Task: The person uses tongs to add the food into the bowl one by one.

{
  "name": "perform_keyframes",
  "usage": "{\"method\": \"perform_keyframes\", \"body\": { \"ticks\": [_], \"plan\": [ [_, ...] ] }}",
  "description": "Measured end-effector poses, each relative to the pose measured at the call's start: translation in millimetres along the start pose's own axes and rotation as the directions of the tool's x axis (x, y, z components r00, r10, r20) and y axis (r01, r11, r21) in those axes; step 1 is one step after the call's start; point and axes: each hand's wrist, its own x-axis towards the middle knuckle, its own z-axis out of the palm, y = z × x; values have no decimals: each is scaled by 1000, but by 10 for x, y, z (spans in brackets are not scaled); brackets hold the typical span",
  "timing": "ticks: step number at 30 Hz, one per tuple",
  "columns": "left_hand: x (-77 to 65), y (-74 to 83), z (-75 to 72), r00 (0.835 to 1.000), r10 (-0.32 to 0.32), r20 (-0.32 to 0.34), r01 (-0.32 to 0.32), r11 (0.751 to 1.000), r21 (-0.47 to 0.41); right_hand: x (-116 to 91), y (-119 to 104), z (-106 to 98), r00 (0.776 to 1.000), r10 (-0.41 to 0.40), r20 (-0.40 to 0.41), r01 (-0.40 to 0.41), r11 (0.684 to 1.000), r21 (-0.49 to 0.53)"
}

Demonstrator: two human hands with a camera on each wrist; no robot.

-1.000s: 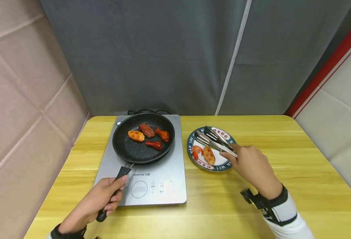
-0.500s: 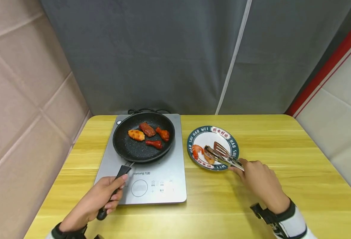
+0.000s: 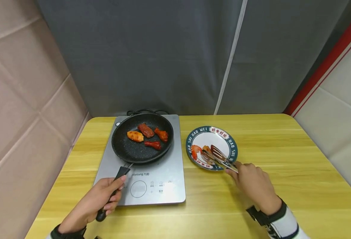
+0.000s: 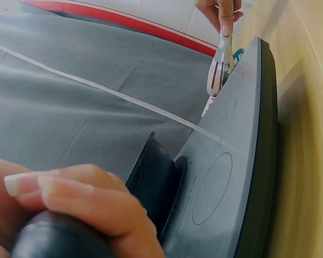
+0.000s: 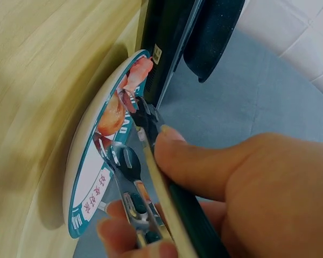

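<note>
Your left hand [image 3: 96,196] grips handle [image 3: 123,171] of pan [image 3: 130,154] on cooktop [image 3: 175,166], presumably to steady it; your right hand [image 3: 254,182] pinches tongs [image 3: 227,163], parted astride browned food piece [image 5: 112,116] on plate [image 3: 233,145], apparently for two-sided hold.

Shiny metal tongs [image 4: 220,63], matt pan [image 3: 133,153], seemingly plastic handle [image 3: 123,171]

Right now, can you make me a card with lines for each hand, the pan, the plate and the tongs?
Left hand: grips the pan's black handle
Right hand: holds the tongs
Pan: on the silver cooker, with four pieces of food inside
Plate: on the table, right of the cooker, with a shrimp and a golden-brown piece
Tongs: spread open at the golden-brown piece; can't tell if touching
</note>
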Motion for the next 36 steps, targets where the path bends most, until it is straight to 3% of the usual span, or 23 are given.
{"method": "perform_keyframes", "body": {
  "ticks": [21,26,31,36],
  "plan": [
    [2,-15,-1,1000,6,-12,-6,1000,-6,78,140,34,998,-48,-34,47,999,-11],
    [-4,-17,12,1000,5,-7,-5,1000,-22,89,142,-23,991,-93,-96,93,996,-4],
    [-6,-18,16,1000,-1,-1,1,1000,-29,170,41,-141,975,-167,-147,170,985,14],
    [7,3,4,1000,3,-6,-3,1000,-17,343,-240,-274,959,-232,-164,247,966,79]
  ]
}}
